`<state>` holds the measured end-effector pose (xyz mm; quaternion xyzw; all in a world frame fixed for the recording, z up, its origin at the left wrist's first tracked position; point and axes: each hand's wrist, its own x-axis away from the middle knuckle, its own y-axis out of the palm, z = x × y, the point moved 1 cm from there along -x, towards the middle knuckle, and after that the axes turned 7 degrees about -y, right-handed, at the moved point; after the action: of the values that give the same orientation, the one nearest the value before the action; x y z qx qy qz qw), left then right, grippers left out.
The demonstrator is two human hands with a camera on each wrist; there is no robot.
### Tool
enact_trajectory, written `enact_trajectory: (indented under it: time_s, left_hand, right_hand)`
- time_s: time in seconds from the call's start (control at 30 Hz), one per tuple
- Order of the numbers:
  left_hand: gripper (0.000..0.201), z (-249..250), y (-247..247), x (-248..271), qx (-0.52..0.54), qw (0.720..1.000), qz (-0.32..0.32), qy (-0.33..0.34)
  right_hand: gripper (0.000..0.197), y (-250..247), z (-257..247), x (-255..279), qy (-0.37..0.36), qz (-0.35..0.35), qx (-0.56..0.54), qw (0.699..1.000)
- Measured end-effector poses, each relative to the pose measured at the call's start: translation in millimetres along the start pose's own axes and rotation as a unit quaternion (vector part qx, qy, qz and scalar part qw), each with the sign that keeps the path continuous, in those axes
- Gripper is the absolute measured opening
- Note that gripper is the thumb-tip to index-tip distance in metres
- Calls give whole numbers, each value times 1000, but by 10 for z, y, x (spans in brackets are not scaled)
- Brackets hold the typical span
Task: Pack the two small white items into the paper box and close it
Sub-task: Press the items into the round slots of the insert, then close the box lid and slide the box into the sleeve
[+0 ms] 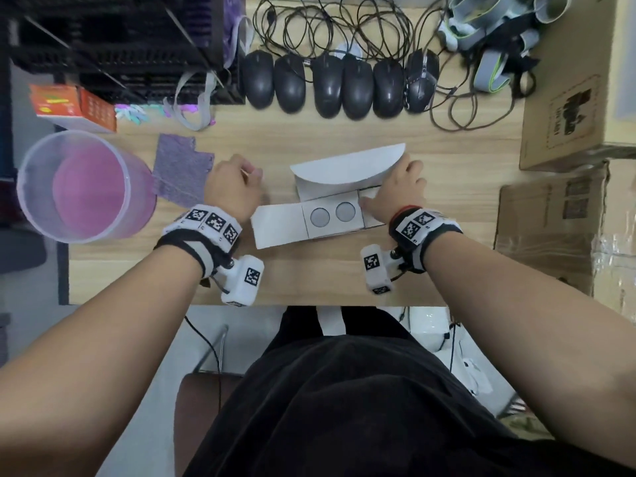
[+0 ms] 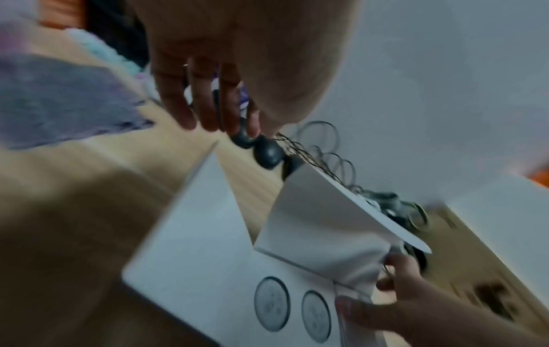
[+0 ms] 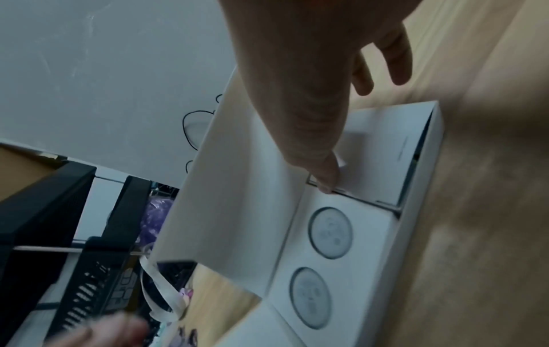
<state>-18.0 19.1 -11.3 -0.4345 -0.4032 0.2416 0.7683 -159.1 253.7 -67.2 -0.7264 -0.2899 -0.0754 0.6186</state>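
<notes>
Paper box (image 1: 311, 220) lies open on table (image 1: 344, 270), two round items (image 1: 332, 215) seated inside. Right hand (image 1: 395, 191) fingers spread, thumb pressing the box insert; left hand (image 1: 230, 187) fingers loosely extended, holding nothing.

A flat white paper box (image 1: 278, 227) lies open at the centre of the head view on a light wooden table (image 1: 309, 270), its curved lid flap (image 1: 347, 166) raised on the far side. Two round grey-faced white items (image 1: 332, 215) sit side by side in its insert. The right hand (image 1: 395, 191) rests at the box's right end, the left hand (image 1: 234, 187) just left of it. A row of black computer mice (image 1: 339, 84) lies across the upper centre, a translucent pink plastic tub (image 1: 74, 187) at the left, and brown cardboard cartons (image 1: 564, 115) at the right.
</notes>
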Motion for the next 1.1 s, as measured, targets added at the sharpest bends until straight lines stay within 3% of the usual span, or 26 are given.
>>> enact_trajectory:
  time_s: [0.13,0.23,0.37,0.43,0.53,0.67,0.77,0.97,1.1]
  left_hand:
    - [54,-207,87,34,32,966,-183,-178]
    - [71,-125,150,122,155,933,-211,-247]
    - [75,124,280,262,259,919,-253,-155]
    - [70,244,387,329,234,926,-283,-91]
    - [53,368,550,369,87,958,-272,35]
    - [85,421,708,408,-51,966,-240,86]
    - [92,495,825,439,-65,971,-212,83]
    - [73,588,1033,495,-32,990,-119,64]
    - [83,610,1179,535,-28,995,-85,42]
  right_hand:
    - [101,-68,-61,-38,15,-72,-53,996]
    - [102,-68,-48,-40,25,-83,-47,995]
    - [103,-45,-33,-35,36,-83,-46,995]
    - [102,-40,-26,-35,40,-87,-51,994]
    - [100,-47,-2,-35,42,-92,-58,993]
    - [95,-32,56,-62,38,-100,-76,991]
    - [93,-10,86,-73,46,-108,-91,989]
    - [91,13,113,-83,47,-105,-100,988]
    - [92,11,108,-72,47,-103,-102,988]
